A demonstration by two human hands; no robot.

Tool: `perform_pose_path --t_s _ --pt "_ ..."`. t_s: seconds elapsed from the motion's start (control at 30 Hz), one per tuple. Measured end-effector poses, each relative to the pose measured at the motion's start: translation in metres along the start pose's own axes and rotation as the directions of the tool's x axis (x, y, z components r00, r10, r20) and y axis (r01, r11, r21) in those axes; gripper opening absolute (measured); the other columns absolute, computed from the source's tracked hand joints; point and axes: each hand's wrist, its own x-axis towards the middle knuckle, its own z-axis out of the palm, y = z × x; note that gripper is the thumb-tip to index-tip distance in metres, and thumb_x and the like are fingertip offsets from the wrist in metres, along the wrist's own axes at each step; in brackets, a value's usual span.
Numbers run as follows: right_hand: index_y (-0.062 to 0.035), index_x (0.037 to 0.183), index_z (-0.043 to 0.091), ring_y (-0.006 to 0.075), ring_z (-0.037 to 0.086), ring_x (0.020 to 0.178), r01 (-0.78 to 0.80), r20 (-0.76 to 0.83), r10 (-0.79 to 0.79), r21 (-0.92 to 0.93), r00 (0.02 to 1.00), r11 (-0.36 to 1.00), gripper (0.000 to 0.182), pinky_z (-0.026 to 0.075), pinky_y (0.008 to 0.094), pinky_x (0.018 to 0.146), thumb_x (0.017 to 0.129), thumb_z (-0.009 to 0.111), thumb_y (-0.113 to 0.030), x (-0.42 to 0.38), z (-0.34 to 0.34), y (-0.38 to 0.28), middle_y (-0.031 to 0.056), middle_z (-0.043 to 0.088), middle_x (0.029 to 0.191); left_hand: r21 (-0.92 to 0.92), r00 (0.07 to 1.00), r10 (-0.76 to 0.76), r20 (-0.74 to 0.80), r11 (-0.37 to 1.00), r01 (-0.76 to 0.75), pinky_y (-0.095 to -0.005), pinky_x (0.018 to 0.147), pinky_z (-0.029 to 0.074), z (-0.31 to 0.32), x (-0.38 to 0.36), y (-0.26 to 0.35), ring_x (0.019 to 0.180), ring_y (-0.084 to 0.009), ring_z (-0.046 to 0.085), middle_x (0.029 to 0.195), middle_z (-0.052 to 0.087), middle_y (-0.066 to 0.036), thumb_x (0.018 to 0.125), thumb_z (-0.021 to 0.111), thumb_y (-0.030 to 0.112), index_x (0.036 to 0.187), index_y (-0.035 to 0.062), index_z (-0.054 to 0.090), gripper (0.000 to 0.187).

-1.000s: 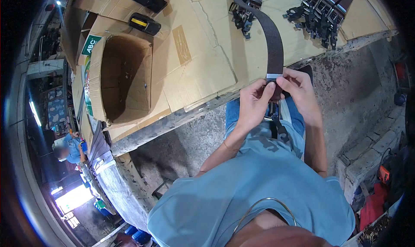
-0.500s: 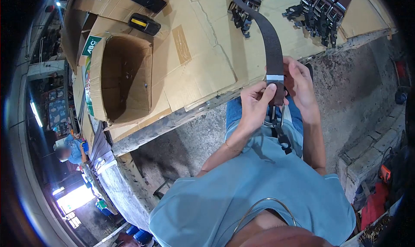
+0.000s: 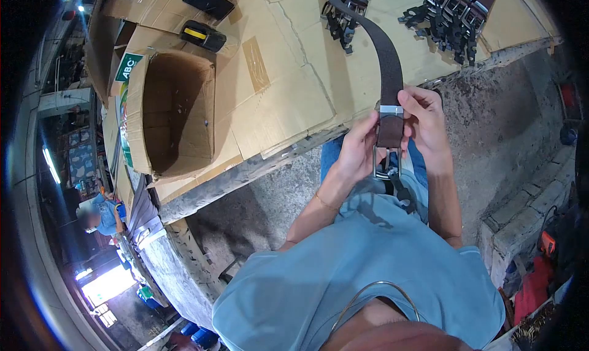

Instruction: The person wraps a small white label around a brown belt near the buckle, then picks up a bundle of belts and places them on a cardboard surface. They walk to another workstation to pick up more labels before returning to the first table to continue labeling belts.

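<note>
Both hands are engaged on one dark brown belt (image 3: pixel 388 56) at the near edge of a work table covered in flattened cardboard (image 3: pixel 288 87). The left hand (image 3: pixel 358 150) is closed on the left edge of the strap just above the buckle (image 3: pixel 386 162), thumb up against the strap. The right hand (image 3: pixel 424 121) is closed on the right edge at the level of a metal keeper loop (image 3: pixel 391 110), with fingertips curled over the strap. The buckle end hangs below the table edge, over the person's lap; the buckle is a rectangular metal frame, and a dark tag (image 3: pixel 402 194) hangs beneath it. The rest of the strap runs away from the hands across the cardboard to the far side and out of view.

On the far side of the table, right of the strap, lies a row of belts (image 3: pixel 457 10) with buckles and dark tags pointing toward the near edge. A second, smaller group of belts (image 3: pixel 343 13) lies just left of the strap. To the left stands an open cardboard box (image 3: pixel 175 111) lying on its side. Beyond it lie a black object with a yellow label (image 3: pixel 204 35) and a flat black object (image 3: pixel 208 0); what they are cannot be told. At far left, well apart, another person (image 3: pixel 101 213) in a blue top is at a separate bench
</note>
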Motion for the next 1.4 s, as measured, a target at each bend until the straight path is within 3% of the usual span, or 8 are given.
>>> perform_pose_path --t_s 0.17,0.43,0.67,0.73,0.87,1.13,1.3,1.4 --pt "0.0017 0.092 0.063 0.0026 0.051 0.047 -0.130 0.028 0.129 0.057 0.991 0.990 0.024 0.037 0.0156 0.038 0.087 0.061 -0.022 0.002 -0.004 0.000 -0.0012 0.057 0.061 -0.400 0.965 -0.055 0.255 0.903 0.157 -0.0402 0.075 0.046 -0.007 0.006 -0.002 0.087 -0.0225 0.055 0.093 0.056 -0.008 0.095 0.036 0.036 0.112 0.0011 0.048 0.041" --pt "0.0036 0.102 0.062 0.0084 0.056 0.080 0.047 -0.121 -0.060 -0.106 0.991 0.993 0.029 0.044 0.0230 0.073 0.088 0.059 -0.022 -0.001 -0.021 0.012 0.0038 0.062 0.085 0.040 0.982 -0.019 -0.187 0.999 0.027 -0.0245 0.055 0.047 -0.002 0.008 -0.004 0.067 -0.0145 0.059 0.080 0.059 -0.004 0.086 0.059 0.012 0.091 0.0053 0.050 0.013" --pt "0.0019 0.087 0.065 0.0058 0.054 0.071 0.039 -0.092 -0.053 -0.144 0.994 0.989 0.018 0.042 0.0208 0.066 0.082 0.065 -0.016 -0.002 -0.026 0.018 0.0005 0.061 0.078 0.362 0.953 0.173 -0.249 0.929 -0.074 -0.0265 0.062 0.052 0.001 0.002 -0.009 0.072 -0.0140 0.061 0.081 0.060 -0.006 0.085 0.059 0.006 0.084 0.0047 0.049 0.010" --pt "0.0008 0.082 0.065 0.0043 0.052 0.066 0.007 -0.116 -0.023 -0.140 0.993 0.990 0.014 0.040 0.0199 0.061 0.080 0.067 -0.013 -0.001 -0.024 0.015 -0.0013 0.060 0.073 -0.073 0.960 0.063 -0.274 0.994 -0.086 -0.0232 0.064 0.050 0.010 -0.005 -0.003 0.078 -0.0108 0.059 0.085 0.060 -0.005 0.088 0.057 0.012 0.095 0.0015 0.054 0.012" --pt "0.0004 0.082 0.065 0.0036 0.050 0.065 0.006 -0.123 -0.024 -0.149 0.992 0.989 0.013 0.039 0.0196 0.060 0.080 0.066 -0.013 0.000 -0.020 0.021 -0.0022 0.060 0.072 -0.043 0.957 0.092 -0.274 0.993 -0.107 -0.0242 0.066 0.051 0.005 -0.009 -0.005 0.075 -0.0145 0.062 0.085 0.063 -0.007 0.089 0.056 0.012 0.101 -0.0027 0.057 0.019" --pt "0.0001 0.116 0.051 0.0117 0.060 0.080 -0.134 0.055 0.129 0.089 0.990 0.987 0.035 0.049 0.0248 0.074 0.087 0.058 -0.019 0.037 0.005 0.012 0.0081 0.063 0.099 0.611 0.889 0.350 -0.297 0.785 -0.105 -0.0229 0.064 0.047 -0.012 -0.017 -0.012 0.070 -0.0104 0.059 0.081 0.063 -0.005 0.086 0.058 0.007 0.085 -0.0042 0.062 0.012" --pt "0.0055 0.099 0.050 0.0204 0.063 0.077 -0.021 0.320 -0.053 0.224 0.946 0.974 0.020 0.053 0.0310 0.068 0.088 0.054 -0.011 0.143 0.040 -0.035 0.0166 0.061 0.094 0.994 0.774 0.630 0.057 0.036 -0.102 -0.0228 0.055 0.043 0.000 -0.056 0.011 0.059 -0.0088 0.051 0.067 0.051 -0.008 0.084 0.061 0.005 0.079 -0.0047 0.061 0.011" --pt "0.0088 0.098 0.055 0.0186 0.061 0.074 0.045 0.232 -0.108 0.263 0.967 0.964 0.024 0.051 0.0282 0.068 0.090 0.050 -0.013 0.183 0.074 -0.114 0.0130 0.063 0.089 0.941 0.767 0.636 -0.084 0.305 -0.149 -0.0222 0.056 0.044 -0.019 -0.080 0.009 0.062 -0.0099 0.054 0.069 0.052 -0.007 0.084 0.059 0.004 0.079 -0.0050 0.059 0.010"
